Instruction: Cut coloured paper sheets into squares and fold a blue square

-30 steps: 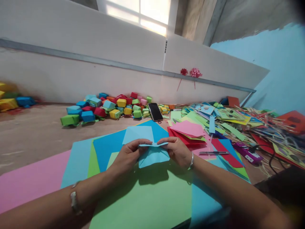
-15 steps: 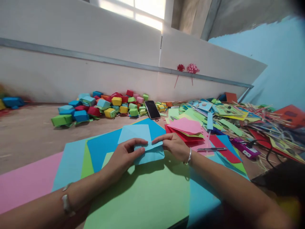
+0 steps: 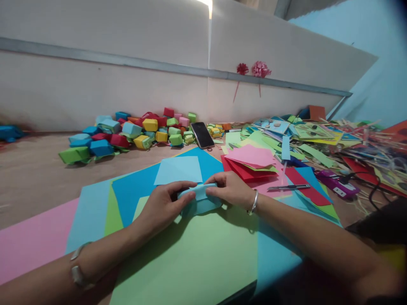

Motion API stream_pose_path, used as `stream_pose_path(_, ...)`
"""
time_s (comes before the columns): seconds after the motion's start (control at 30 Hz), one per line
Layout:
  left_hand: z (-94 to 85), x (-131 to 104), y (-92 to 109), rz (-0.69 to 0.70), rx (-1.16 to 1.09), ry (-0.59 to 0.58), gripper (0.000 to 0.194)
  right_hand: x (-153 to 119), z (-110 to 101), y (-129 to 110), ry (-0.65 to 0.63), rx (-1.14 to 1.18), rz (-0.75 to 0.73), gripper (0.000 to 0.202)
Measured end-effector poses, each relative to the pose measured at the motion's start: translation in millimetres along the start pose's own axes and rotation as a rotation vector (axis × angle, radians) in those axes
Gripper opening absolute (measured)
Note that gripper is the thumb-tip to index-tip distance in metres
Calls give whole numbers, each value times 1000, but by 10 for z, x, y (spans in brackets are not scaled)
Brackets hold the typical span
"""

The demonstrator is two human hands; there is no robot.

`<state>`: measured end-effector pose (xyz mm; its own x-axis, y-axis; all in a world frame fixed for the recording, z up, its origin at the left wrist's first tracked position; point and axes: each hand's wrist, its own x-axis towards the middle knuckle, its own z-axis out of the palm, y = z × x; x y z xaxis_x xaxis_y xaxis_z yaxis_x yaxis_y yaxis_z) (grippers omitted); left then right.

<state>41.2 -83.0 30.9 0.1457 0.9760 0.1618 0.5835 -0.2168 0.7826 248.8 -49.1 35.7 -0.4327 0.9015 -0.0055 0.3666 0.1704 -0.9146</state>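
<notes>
A small piece of light blue paper [image 3: 203, 206] is bent over along its upper side, low above a large pale green sheet [image 3: 187, 254]. At its left end my left hand [image 3: 167, 199] pinches it between thumb and fingers. My right hand [image 3: 230, 189] pinches the right end, thumb on the near face and the fingers curled behind. Just beyond the hands a flat light blue square [image 3: 178, 169] lies on a darker blue sheet [image 3: 133, 197].
Behind are many small coloured paper boxes [image 3: 110, 127] and a phone [image 3: 202, 134]. To the right lie folded pink and red papers [image 3: 251, 159], a craft knife [image 3: 288, 187], a purple power strip [image 3: 337, 184] and heaped paper scraps and sticks. A white panel [image 3: 127, 93] stands behind.
The paper's upper flap has curled over into a rounded fold, and my right thumb has come onto its near face. The view has tipped downward slightly.
</notes>
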Motion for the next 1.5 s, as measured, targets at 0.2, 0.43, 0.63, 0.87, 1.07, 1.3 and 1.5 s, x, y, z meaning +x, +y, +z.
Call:
stream_pose_path(0.2,15,37,-12,21,106,-22,43,1,-23,16,-21,-313,-145,9)
stream_pose_path(0.43,9,29,-43,38,127,-44,37,-9,-53,10,-89,-449,-214,16)
stream_pose_path(0.63,12,25,-42,92,133,-77,22,10,-35,-69,-107,-658,-231,16)
stream_pose_path(0.87,1,3,-56,219,247,-60,11,91,-35,-133,-248,-1003,-267,10)
stream_pose_path(1.07,24,-5,-154,407,315,-37,18,21,-109,43,-144,-1154,-714,17)
stream_pose_path(1.3,38,-57,-144,654,544,37,26,-76,-164,148,-55,-1162,-938,31)
stream_pose_path(1.5,2,-164,8,898,959,49,39,-86,-196,143,-124,-1205,-941,36)
